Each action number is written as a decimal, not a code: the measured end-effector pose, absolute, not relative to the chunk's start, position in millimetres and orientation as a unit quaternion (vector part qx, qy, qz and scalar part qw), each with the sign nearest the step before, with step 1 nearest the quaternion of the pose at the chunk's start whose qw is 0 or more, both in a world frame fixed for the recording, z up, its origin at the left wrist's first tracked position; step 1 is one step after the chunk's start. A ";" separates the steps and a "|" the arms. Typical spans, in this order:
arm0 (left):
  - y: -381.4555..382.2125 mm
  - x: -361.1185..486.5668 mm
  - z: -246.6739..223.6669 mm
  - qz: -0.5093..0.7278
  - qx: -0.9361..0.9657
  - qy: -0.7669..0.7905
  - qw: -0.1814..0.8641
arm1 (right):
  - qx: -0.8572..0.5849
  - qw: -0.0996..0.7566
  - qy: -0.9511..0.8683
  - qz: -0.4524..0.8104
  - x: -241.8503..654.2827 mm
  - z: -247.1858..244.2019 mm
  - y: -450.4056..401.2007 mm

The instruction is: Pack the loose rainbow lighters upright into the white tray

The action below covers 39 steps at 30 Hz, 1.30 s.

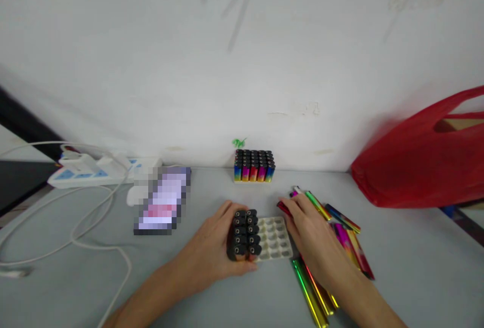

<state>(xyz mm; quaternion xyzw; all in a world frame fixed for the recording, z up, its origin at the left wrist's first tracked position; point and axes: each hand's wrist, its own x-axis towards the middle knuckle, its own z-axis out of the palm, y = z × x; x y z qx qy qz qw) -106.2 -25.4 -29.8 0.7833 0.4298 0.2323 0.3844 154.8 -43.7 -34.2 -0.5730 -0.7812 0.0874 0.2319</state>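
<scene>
A white tray (275,237) with rows of round pockets lies on the table. Several black-topped lighters (246,235) stand upright in its left two columns. My left hand (217,247) is wrapped round the tray's left end and the lighters there. At the tray's right edge, my right hand (308,222) is closed, with a dark red shiny piece (284,208) at its fingertips. Shiny coloured tubes (310,292) lie below my right hand, and more coloured pieces (351,247) lie to its right, partly hidden by the hand and forearm.
A full block of lighters (254,167) stands against the wall. At the left are a phone (162,202), a white power strip (109,169) and loose white cables (75,237). A red bag (416,161) rests at the right.
</scene>
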 end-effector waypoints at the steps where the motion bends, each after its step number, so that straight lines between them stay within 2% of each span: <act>1: -25.7 -106.4 -29.9 0.233 0.783 0.429 0.385 | -0.574 0.251 -0.772 0.110 152.5 -30.1 -44.9; 6: -25.4 -106.9 -30.6 0.233 0.784 0.426 0.386 | -0.560 0.332 -0.708 0.273 145.5 -16.6 -52.5; 13: -23.5 -106.4 -31.4 0.230 0.786 0.423 0.388 | -0.567 0.411 -0.552 0.452 145.2 -25.3 -55.3; 22: -24.1 -105.6 -29.0 0.231 0.786 0.423 0.387 | -0.460 0.438 -0.482 0.604 134.9 -16.4 -52.0; 31: -23.7 -106.5 -31.2 0.229 0.786 0.424 0.388 | -0.379 0.454 -0.342 0.730 134.4 -23.9 -49.5; 39: -24.9 -107.4 -31.5 0.233 0.785 0.422 0.388 | -0.365 0.484 -0.296 0.738 130.7 -20.4 -50.0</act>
